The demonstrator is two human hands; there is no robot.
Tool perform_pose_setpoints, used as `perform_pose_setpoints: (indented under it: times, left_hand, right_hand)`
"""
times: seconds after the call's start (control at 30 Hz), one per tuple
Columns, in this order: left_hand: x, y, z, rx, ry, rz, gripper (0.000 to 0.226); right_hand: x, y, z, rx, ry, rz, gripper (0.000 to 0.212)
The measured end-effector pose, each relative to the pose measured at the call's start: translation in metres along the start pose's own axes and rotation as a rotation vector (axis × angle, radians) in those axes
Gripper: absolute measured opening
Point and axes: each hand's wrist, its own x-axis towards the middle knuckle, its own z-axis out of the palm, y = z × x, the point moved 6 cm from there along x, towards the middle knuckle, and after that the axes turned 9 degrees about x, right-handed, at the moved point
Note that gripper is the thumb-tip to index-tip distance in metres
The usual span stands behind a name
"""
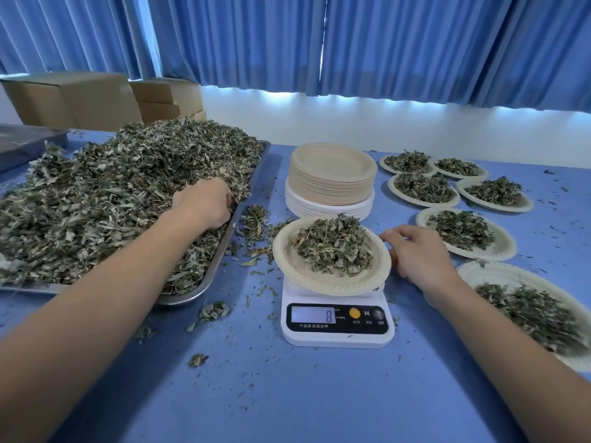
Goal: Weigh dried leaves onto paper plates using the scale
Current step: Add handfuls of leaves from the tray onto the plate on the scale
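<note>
A white digital scale (pixel 338 327) stands on the blue table; its display shows 8. On it sits a beige paper plate (pixel 287 266) with a mound of dried leaves (pixel 334 244). My right hand (pixel 415 254) lies beside the plate's right rim, fingertips touching the edge, fingers loosely curved. My left hand (pixel 204 203) is dug into the big heap of dried leaves (pixel 112 190) on a metal tray (pixel 208 279) at the left, its fingers curled into the leaves and partly hidden.
A stack of empty paper plates (pixel 332 177) stands behind the scale. Several filled plates (pixel 463 231) lie to the right. Loose leaves (pixel 256 222) are scattered between tray and scale. Cardboard boxes (pixel 73 100) and another metal tray (pixel 25 142) sit at the back left.
</note>
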Motion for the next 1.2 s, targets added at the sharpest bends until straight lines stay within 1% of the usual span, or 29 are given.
perform_pose_setpoints:
  times: [0.1,0.2,0.23,0.3,0.37,0.43,0.5,0.57,0.7,0.83,1.0,1.17,1.2]
  left_hand:
    - [-0.002,0.000,0.000,0.010,0.036,-0.014,0.030]
    - [-0.004,-0.001,-0.003,-0.039,0.078,0.008,0.027]
    - [-0.004,-0.001,-0.007,-0.066,0.137,0.031,0.025]
    - [-0.008,0.001,-0.019,-0.135,0.334,0.084,0.022]
    - [-0.015,0.005,-0.030,-0.247,0.507,0.153,0.017]
    - [-0.019,0.013,-0.033,-0.300,0.556,0.207,0.014]
    - [-0.018,0.017,-0.031,-0.291,0.531,0.222,0.013]
    - [-0.017,0.017,-0.028,-0.296,0.493,0.221,0.013]
    - [-0.020,0.017,-0.027,-0.311,0.460,0.230,0.014]
    - [-0.021,0.019,-0.025,-0.329,0.437,0.231,0.013]
    - [-0.021,0.019,-0.025,-0.355,0.425,0.227,0.014]
    - [-0.022,0.021,-0.019,-0.322,0.311,0.240,0.015]
    - [-0.023,0.022,-0.021,-0.316,0.311,0.246,0.016]
  right_hand:
    - [0.000,0.001,-0.001,0.011,-0.001,0.004,0.022]
    - [0.000,0.001,-0.001,0.025,0.000,0.008,0.022]
    - [0.000,0.000,-0.001,0.035,0.004,0.006,0.021]
    - [-0.002,-0.003,-0.004,0.052,0.023,-0.030,0.019]
    - [-0.005,-0.013,-0.007,0.040,0.038,-0.116,0.017]
    - [-0.008,-0.030,-0.008,0.040,0.026,-0.220,0.013]
    - [-0.008,-0.050,-0.005,0.040,-0.035,-0.308,0.011]
    - [-0.007,-0.067,0.002,-0.015,-0.133,-0.353,0.016]
    - [-0.006,-0.086,0.018,-0.115,-0.314,-0.392,0.019]
    - [-0.001,-0.090,0.035,-0.337,-0.409,-0.370,0.020]
    - [0.000,-0.093,0.046,-0.440,-0.446,-0.424,0.009]
    - [0.003,-0.101,0.036,-0.328,-0.332,-0.441,0.003]
    - [0.003,-0.103,0.034,-0.306,-0.320,-0.441,0.003]
